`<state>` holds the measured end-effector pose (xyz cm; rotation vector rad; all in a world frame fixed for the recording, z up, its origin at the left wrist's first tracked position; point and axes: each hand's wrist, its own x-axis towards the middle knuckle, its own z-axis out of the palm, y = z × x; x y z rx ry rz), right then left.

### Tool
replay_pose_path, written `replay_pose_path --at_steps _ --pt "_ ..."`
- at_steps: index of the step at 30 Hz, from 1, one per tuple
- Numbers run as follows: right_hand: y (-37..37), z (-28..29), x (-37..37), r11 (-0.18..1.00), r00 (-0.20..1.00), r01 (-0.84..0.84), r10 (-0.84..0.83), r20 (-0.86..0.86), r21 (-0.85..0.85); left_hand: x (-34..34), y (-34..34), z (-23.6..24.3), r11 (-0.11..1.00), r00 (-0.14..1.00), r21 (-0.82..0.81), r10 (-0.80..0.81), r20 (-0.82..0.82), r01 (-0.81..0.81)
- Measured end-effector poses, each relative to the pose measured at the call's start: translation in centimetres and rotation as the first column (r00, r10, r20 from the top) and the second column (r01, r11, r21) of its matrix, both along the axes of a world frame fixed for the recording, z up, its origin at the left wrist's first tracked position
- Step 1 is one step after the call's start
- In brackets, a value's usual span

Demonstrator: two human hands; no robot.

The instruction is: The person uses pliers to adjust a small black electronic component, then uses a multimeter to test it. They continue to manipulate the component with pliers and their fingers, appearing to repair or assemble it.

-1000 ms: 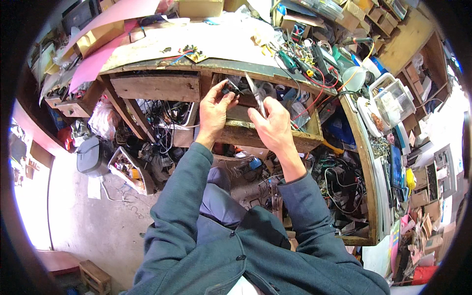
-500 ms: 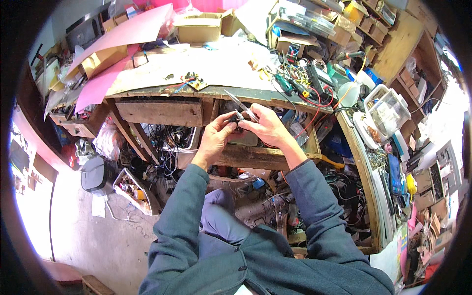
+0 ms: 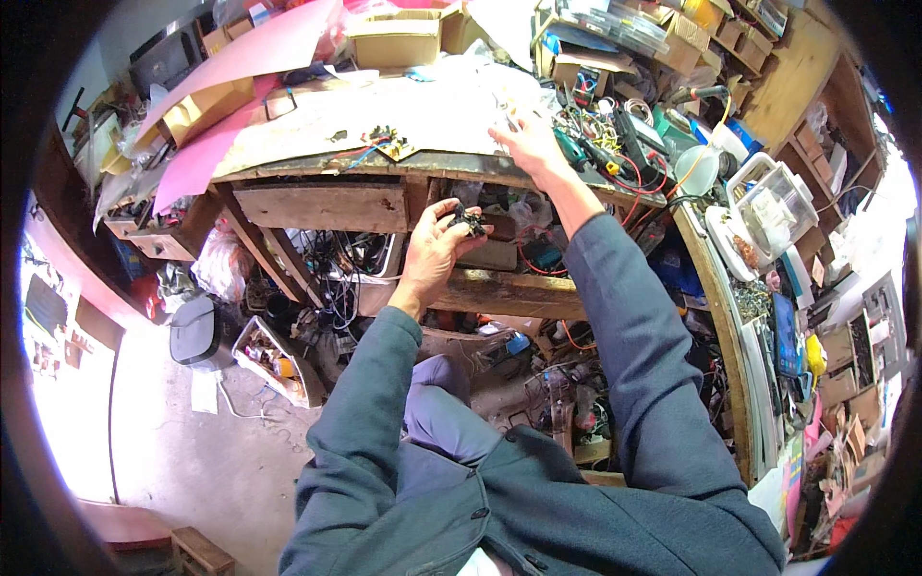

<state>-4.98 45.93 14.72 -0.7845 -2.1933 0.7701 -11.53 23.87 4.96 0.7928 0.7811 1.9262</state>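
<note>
Cluttered toward its back and right, the bench point(image 3: 461, 165) carries a cardboard box point(image 3: 396, 48) well beyond the fingers of both hands, and a small circuit board with wires point(image 3: 389, 144) just past the left ones, off to their left. Short of the bench's front edge, the left hand point(image 3: 427, 254) grips a small dark part point(image 3: 468, 223) — it lies between thumb and fingertips, showing at their right. Over a pale sheet point(image 3: 307, 130), the right hand point(image 3: 534, 149) has its fingers just left of a cable tangle point(image 3: 591, 130) — whether they are open or closed on something, I cannot tell.
</note>
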Motion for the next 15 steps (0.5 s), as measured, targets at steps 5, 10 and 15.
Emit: replay_pose_path --at_steps 5,10,15 --pt "0.3 0.7 -1.2 0.995 0.994 0.103 -0.102 -0.037 0.009 -0.3 -0.6 -0.2 1.000 1.000 0.005 0.010 0.015 -0.011" --pt "1.5 0.2 1.8 0.952 0.978 0.210 -0.205 -0.045 0.222 -0.6 -0.3 -0.2 0.997 0.996 0.055 -0.065 0.055 0.062" --pt "2.3 0.1 3.3 0.928 0.924 0.215 -0.294 0.245 0.305 -0.4 -0.6 0.1 0.995 0.995 0.054 -0.082 0.055 0.079"
